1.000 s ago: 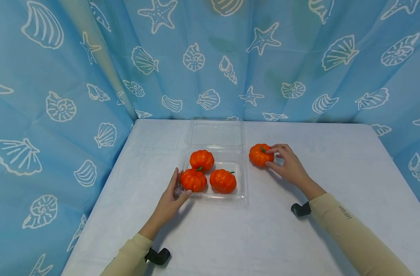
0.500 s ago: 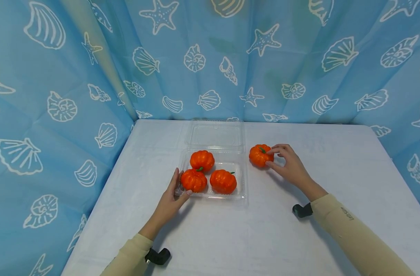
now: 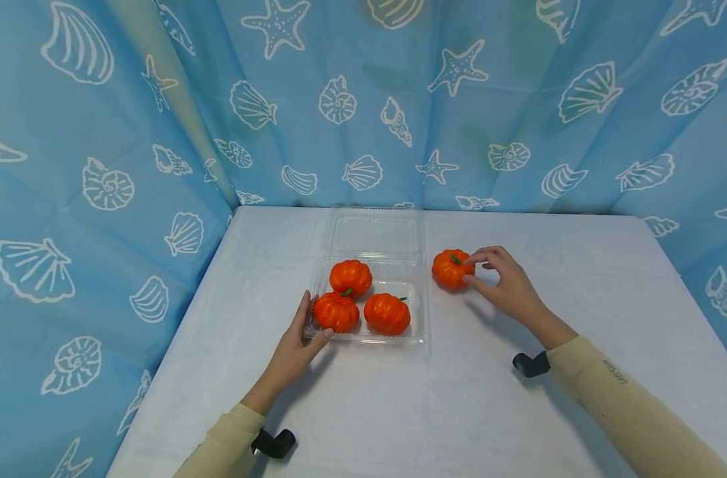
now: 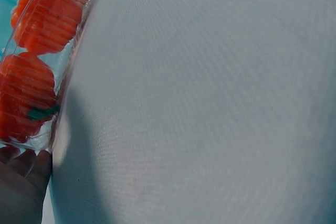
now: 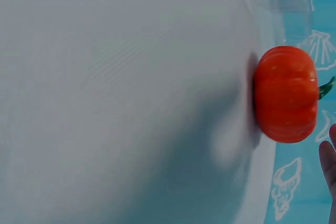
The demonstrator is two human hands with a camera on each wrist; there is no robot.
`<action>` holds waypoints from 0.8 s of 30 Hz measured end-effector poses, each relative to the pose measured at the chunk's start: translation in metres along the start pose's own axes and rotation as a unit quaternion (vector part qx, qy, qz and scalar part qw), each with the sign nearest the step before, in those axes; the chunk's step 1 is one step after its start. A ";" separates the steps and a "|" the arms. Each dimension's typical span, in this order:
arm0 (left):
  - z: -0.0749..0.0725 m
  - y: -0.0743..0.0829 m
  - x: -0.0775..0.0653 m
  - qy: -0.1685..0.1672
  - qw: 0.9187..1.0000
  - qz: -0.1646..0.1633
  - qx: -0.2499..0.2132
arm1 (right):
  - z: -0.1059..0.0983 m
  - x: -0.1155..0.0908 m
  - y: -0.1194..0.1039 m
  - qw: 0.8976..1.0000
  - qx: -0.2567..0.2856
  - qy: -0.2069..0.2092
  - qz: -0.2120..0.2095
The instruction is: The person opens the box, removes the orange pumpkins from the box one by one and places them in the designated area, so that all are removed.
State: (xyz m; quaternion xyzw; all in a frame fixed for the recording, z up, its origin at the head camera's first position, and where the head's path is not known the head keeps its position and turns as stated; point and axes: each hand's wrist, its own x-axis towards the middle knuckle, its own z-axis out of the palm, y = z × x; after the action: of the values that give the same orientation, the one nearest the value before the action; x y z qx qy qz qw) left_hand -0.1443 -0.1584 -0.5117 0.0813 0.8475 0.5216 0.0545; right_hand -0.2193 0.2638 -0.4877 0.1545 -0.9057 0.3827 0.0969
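Left hand [image 3: 294,345] resting at the near left corner of a clear container [image 3: 399,277]; fingers lying along its left wall, thumb standing well apart from them and touching the near rim. In the left wrist view the fingertips are meeting the container's end, and orange pumpkins are showing through the ribbed plastic. Lid [image 3: 375,236] joined at the far edge, lying folded back, away from the person. Three pumpkins sitting inside: a far left pumpkin [image 3: 351,278] and a near left pumpkin [image 3: 336,313] touching each other, a green stem showing between them; a near right pumpkin [image 3: 387,315] lying just beside the near left one, its stem pointing toward the right wall. A loose pumpkin [image 3: 450,269] is sitting outside on the white cloth [image 3: 363,411], close by the container's right wall, its green stem uppermost. Right hand [image 3: 509,285] hovering at this pumpkin's right side, fingers bending toward it, thumb and forefinger standing apart; the right wrist view is showing a gap between the visible fingers and the fruit, though whether the thumb is brushing it I cannot tell. Both forearms are wearing beige sleeves [image 3: 632,405], with a dark left wrist device [image 3: 276,443] and a dark right wrist device [image 3: 530,365] jutting out at the cuffs. Behind the table, a blue curtain [image 3: 363,99] is hanging, patterned with white shells and starfish.
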 end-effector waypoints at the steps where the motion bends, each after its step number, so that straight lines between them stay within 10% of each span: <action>1: 0.000 0.000 0.000 0.000 1.000 0.001 0.000 | -0.001 0.000 -0.001 1.000 0.002 -0.002 0.002; 24: 0.000 0.001 0.000 0.001 1.000 0.001 -0.017 | 0.006 0.013 -0.053 0.991 0.074 -0.109 -0.014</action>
State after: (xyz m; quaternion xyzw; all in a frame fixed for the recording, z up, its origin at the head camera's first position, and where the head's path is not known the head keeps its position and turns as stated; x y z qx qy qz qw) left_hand -0.1439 -0.1579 -0.5107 0.0809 0.8386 0.5359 0.0549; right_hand -0.2133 0.2222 -0.4530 0.2144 -0.8780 0.4278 -0.0091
